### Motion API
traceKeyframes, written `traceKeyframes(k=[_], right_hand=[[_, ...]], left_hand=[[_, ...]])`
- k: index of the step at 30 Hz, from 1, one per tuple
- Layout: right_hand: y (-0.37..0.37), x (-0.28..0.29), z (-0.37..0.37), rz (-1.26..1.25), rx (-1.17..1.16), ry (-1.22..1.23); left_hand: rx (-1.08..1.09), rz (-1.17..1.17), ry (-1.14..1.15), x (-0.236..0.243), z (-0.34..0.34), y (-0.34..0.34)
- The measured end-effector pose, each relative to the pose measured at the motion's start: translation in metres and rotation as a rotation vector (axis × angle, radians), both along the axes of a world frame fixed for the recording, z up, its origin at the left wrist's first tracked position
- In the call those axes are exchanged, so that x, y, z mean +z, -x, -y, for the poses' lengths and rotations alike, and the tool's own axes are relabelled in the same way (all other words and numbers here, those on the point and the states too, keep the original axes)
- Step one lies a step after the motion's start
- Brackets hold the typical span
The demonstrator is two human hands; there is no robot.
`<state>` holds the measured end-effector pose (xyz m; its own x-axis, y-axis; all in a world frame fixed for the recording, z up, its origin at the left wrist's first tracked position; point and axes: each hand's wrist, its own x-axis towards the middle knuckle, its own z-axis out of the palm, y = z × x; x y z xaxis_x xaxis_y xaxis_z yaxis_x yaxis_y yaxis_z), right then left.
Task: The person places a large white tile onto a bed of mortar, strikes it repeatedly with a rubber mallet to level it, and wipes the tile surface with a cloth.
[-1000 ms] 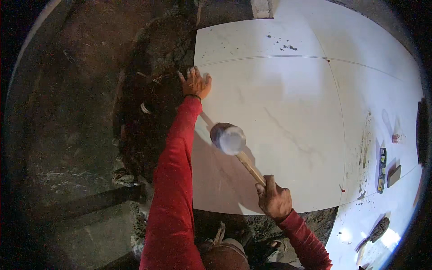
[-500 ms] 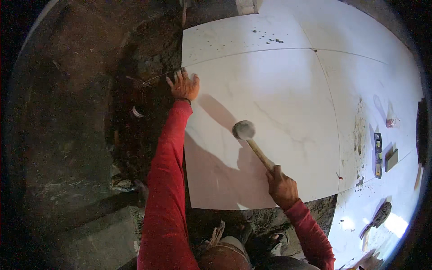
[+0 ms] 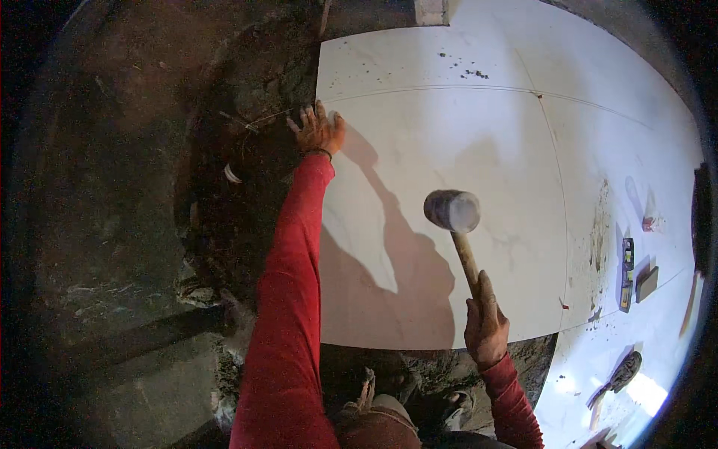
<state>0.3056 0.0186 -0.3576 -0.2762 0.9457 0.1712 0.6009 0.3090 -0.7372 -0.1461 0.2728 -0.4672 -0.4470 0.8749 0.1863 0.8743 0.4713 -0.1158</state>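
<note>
A large white tile [image 3: 523, 269] with faint grey veins lies in front of me. My left hand [image 3: 318, 133] rests at its left edge near the far corner, fingers spread and pressing nothing into the palm that I can see. In my right hand [image 3: 488, 325], fingers wrapped round its wooden handle, is a rubber mallet [image 3: 452, 211]. The mallet's head hangs above the tile, its pale round face turned up and to the right. Its shadow and my arm's shadow fall across the tile's left half.
Neighbouring tiles carry a spirit level [image 3: 627, 273], a small dark block [image 3: 647, 284], a trowel [image 3: 624, 372] and a small clear package [image 3: 649, 217]. Dark crumbs [image 3: 473, 74] lie on the far tile. Rough dark ground [image 3: 224, 224] borders the tile's left side.
The mallet has come up off toward me and to the right, its head tipping so the face shows. My left hand keeps its place on the tile edge; the view has shifted slightly.
</note>
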Motion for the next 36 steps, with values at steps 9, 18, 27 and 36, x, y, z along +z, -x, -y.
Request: traceKeyframes(k=[9, 18, 27, 36], right_hand=[[-0.013, -0.010, -0.017, -0.014, -0.080, 0.010], [-0.030, -0.020, 0.023, 0.131, -0.086, 0.070], [-0.050, -0.025, 0.086, 0.094, -0.061, 0.076], [-0.048, -0.024, 0.101, 0.218, -0.044, 0.169]], left_hand=[[-0.222, -0.212, 0.134, -0.018, 0.011, 0.006], [-0.503, 0.202, -0.043, 0.013, 0.145, -0.116], [-0.585, 0.099, 0.086, -0.001, 0.228, -0.182], [-0.732, -0.097, 0.001, -0.014, 0.225, -0.177]])
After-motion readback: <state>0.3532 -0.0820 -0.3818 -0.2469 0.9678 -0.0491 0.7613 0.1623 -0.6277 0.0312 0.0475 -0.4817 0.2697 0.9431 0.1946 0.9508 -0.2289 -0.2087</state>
